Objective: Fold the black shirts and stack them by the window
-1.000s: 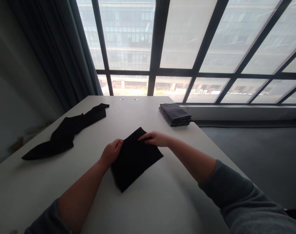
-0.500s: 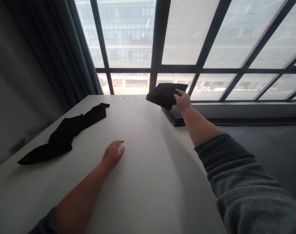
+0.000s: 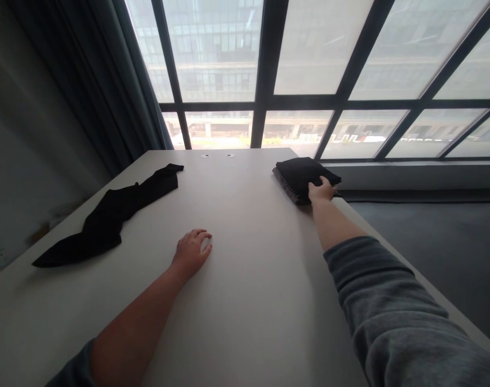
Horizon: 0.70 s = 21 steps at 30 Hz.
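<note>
My right hand (image 3: 322,190) is at the near right corner of a folded black cloth (image 3: 303,170), thumb and fingers closed on its edge. This cloth lies on top of a dark folded stack (image 3: 287,185) whose left edge shows a row of small white marks; whether the stack is cloth I cannot tell. My left hand (image 3: 193,250) rests on the white table with curved fingers apart and nothing in them. Farther left, a long black garment (image 3: 107,217) lies spread out and wrinkled; its kind does not show clearly.
The white table (image 3: 236,306) runs forward to the large window. Two small round fittings (image 3: 231,156) sit near its far edge. A dark curtain (image 3: 119,80) hangs at the left, and grey floor (image 3: 438,242) lies beyond the table's right edge.
My right hand has lowered the folded black cloth from the air onto the dark stack, moving right and down. My left hand stays nearly in place. The view has shifted slightly.
</note>
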Available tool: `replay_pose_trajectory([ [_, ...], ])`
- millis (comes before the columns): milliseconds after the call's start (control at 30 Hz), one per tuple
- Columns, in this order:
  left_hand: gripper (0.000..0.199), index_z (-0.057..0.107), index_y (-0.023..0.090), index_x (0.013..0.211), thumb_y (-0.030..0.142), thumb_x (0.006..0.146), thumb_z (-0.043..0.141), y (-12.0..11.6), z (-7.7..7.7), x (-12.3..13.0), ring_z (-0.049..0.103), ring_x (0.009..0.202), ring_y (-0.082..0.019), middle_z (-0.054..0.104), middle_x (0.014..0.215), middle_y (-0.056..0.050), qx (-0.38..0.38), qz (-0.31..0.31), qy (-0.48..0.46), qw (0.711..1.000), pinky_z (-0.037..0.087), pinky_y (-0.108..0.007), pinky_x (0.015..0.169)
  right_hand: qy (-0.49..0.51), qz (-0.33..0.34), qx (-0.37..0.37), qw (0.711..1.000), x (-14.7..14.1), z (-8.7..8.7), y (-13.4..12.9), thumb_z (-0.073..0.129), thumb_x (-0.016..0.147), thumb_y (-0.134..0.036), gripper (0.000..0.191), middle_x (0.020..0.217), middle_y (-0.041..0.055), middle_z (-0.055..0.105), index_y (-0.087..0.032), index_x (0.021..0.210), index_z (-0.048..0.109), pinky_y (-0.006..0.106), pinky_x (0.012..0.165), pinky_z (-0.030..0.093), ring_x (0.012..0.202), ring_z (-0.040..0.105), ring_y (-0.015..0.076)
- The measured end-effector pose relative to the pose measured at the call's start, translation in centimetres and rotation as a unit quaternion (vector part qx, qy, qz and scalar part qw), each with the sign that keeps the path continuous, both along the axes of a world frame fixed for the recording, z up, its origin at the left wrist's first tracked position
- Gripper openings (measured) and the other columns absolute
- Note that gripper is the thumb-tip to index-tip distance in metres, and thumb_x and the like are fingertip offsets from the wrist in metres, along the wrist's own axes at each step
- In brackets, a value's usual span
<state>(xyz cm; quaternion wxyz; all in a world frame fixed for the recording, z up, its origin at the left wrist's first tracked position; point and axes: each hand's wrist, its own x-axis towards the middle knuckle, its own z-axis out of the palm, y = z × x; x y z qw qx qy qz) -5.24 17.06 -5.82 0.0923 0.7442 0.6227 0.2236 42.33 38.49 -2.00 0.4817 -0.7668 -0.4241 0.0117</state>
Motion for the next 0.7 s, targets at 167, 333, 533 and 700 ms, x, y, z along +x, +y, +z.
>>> replay_pose_trajectory([
  [167, 0.033, 0.071, 0.025, 0.125, 0.032, 0.095, 0.06, -0.2, -0.1, 0.0, 0.058, 0.133, -0.031, 0.063, 0.143, -0.011, -0.01, -0.01, 0.011, 1.0, 0.043, -0.051, 0.116, -0.049, -0.009, 0.088, 0.995, -1.7, -2.4, -3.2, 0.058, 0.085, -0.024, 0.05, 0.135, 0.0224, 0.041, -0.008, 0.133, 0.058, 0.052, 0.12, 0.038, 0.129, 0.046, 0.0292],
  [333, 0.046, 0.064, 0.029, 0.14, 0.042, 0.097, 0.061, 0.9, 0.5, -3.6, 0.037, 0.154, -0.035, 0.047, 0.163, -0.012, -0.027, 0.01, 0.083, 0.996, 0.03, -0.055, 0.126, -0.132, 0.201, 0.056, 0.969, -5.3, -4.8, -8.1, 0.055, 0.083, -0.029, 0.047, 0.117, 0.0172, 0.057, -0.009, 0.126, 0.064, 0.049, 0.118, 0.041, 0.119, 0.051, 0.0273],
  [533, 0.059, 0.055, 0.02, 0.15, 0.035, 0.093, 0.06, 0.2, 2.9, -16.7, 0.036, 0.152, -0.043, 0.04, 0.165, -0.022, 0.007, 0.321, 0.151, 0.935, 0.033, -0.063, 0.12, -0.198, 0.451, 0.017, 0.87, -11.4, -4.1, -17.2, 0.055, 0.097, -0.039, 0.041, 0.133, 0.0141, 0.056, -0.021, 0.13, 0.071, 0.043, 0.117, 0.047, 0.126, 0.056, 0.0244],
  [700, 0.058, 0.06, 0.01, 0.144, 0.041, 0.096, 0.056, -2.5, 4.3, -23.3, 0.054, 0.134, -0.052, 0.055, 0.148, -0.031, -0.116, 0.412, 0.104, 0.898, 0.046, -0.067, 0.104, -0.23, 0.547, 0.0, 0.805, -13.4, -3.6, -21.4, 0.054, 0.1, -0.034, 0.034, 0.134, 0.013, 0.058, -0.025, 0.128, 0.072, 0.043, 0.113, 0.051, 0.126, 0.058, 0.0235],
])
